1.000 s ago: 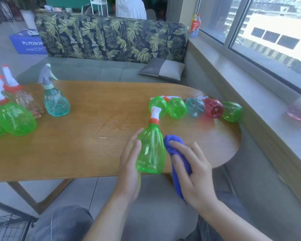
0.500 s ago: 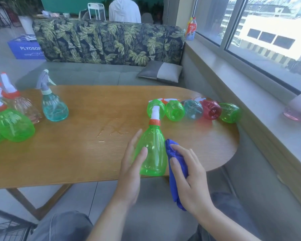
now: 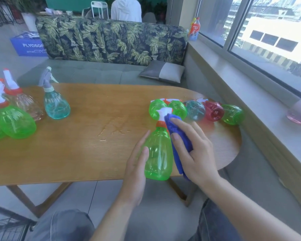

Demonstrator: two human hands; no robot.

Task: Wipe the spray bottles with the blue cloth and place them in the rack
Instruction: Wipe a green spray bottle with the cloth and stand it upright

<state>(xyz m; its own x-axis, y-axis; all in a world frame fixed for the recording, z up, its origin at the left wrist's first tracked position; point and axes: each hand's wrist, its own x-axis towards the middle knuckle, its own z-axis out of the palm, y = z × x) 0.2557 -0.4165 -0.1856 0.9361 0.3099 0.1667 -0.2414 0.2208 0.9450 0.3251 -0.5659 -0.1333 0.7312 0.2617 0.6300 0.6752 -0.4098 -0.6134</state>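
A green spray bottle (image 3: 158, 153) with an orange collar and white nozzle lies over the near edge of the wooden table (image 3: 76, 145). My left hand (image 3: 137, 164) holds its left side, thumb laid on the body. With my right hand (image 3: 191, 150) I press the blue cloth (image 3: 178, 136) against the bottle's right side and neck. Behind it several bottles lie in a row: green (image 3: 155, 106), green (image 3: 178, 108), teal (image 3: 195, 111), red (image 3: 214, 111), green (image 3: 233, 113). A black wire rack (image 3: 5, 225) shows at the bottom left.
Standing bottles crowd the table's left end: a teal one (image 3: 56, 105), a clear pinkish one (image 3: 27, 105), a green one (image 3: 16, 121). Small water streaks mark the middle of the tabletop. A pink bottle (image 3: 298, 113) sits on the window sill. A leaf-patterned sofa stands behind.
My right hand has slid the blue cloth up the bottle, from beside its base to its neck and collar. My left hand still holds the bottle's left side.
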